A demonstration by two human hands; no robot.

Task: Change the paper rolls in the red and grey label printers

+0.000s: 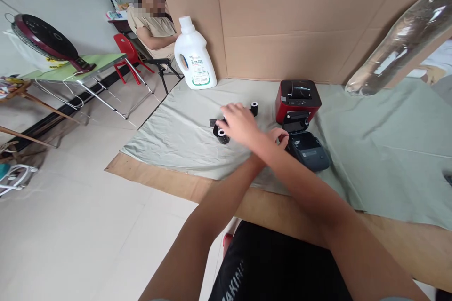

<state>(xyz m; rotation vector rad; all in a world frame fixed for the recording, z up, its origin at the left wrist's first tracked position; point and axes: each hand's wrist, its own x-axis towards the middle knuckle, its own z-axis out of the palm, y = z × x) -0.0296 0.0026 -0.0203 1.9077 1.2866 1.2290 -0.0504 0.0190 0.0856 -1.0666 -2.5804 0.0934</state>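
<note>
My forearms cross, the right one over the left. My left hand is at the left edge of a small dark grey printer, its fingers curled against it. That printer's cover stands raised, baring the compartment inside. Further left, my right hand hovers with fingers apart over the cloth, somewhat blurred. Close below its fingers is a black paper roll with a white core, its loose end partly unwound. Another small black roll stands upright just behind this hand, partly covered by it.
Behind the grey printer sits a red and black printer. A white detergent bottle stands at the back left, against a tall cardboard panel. Pale green cloth covers the wooden table. A seated person is beyond, near a fan.
</note>
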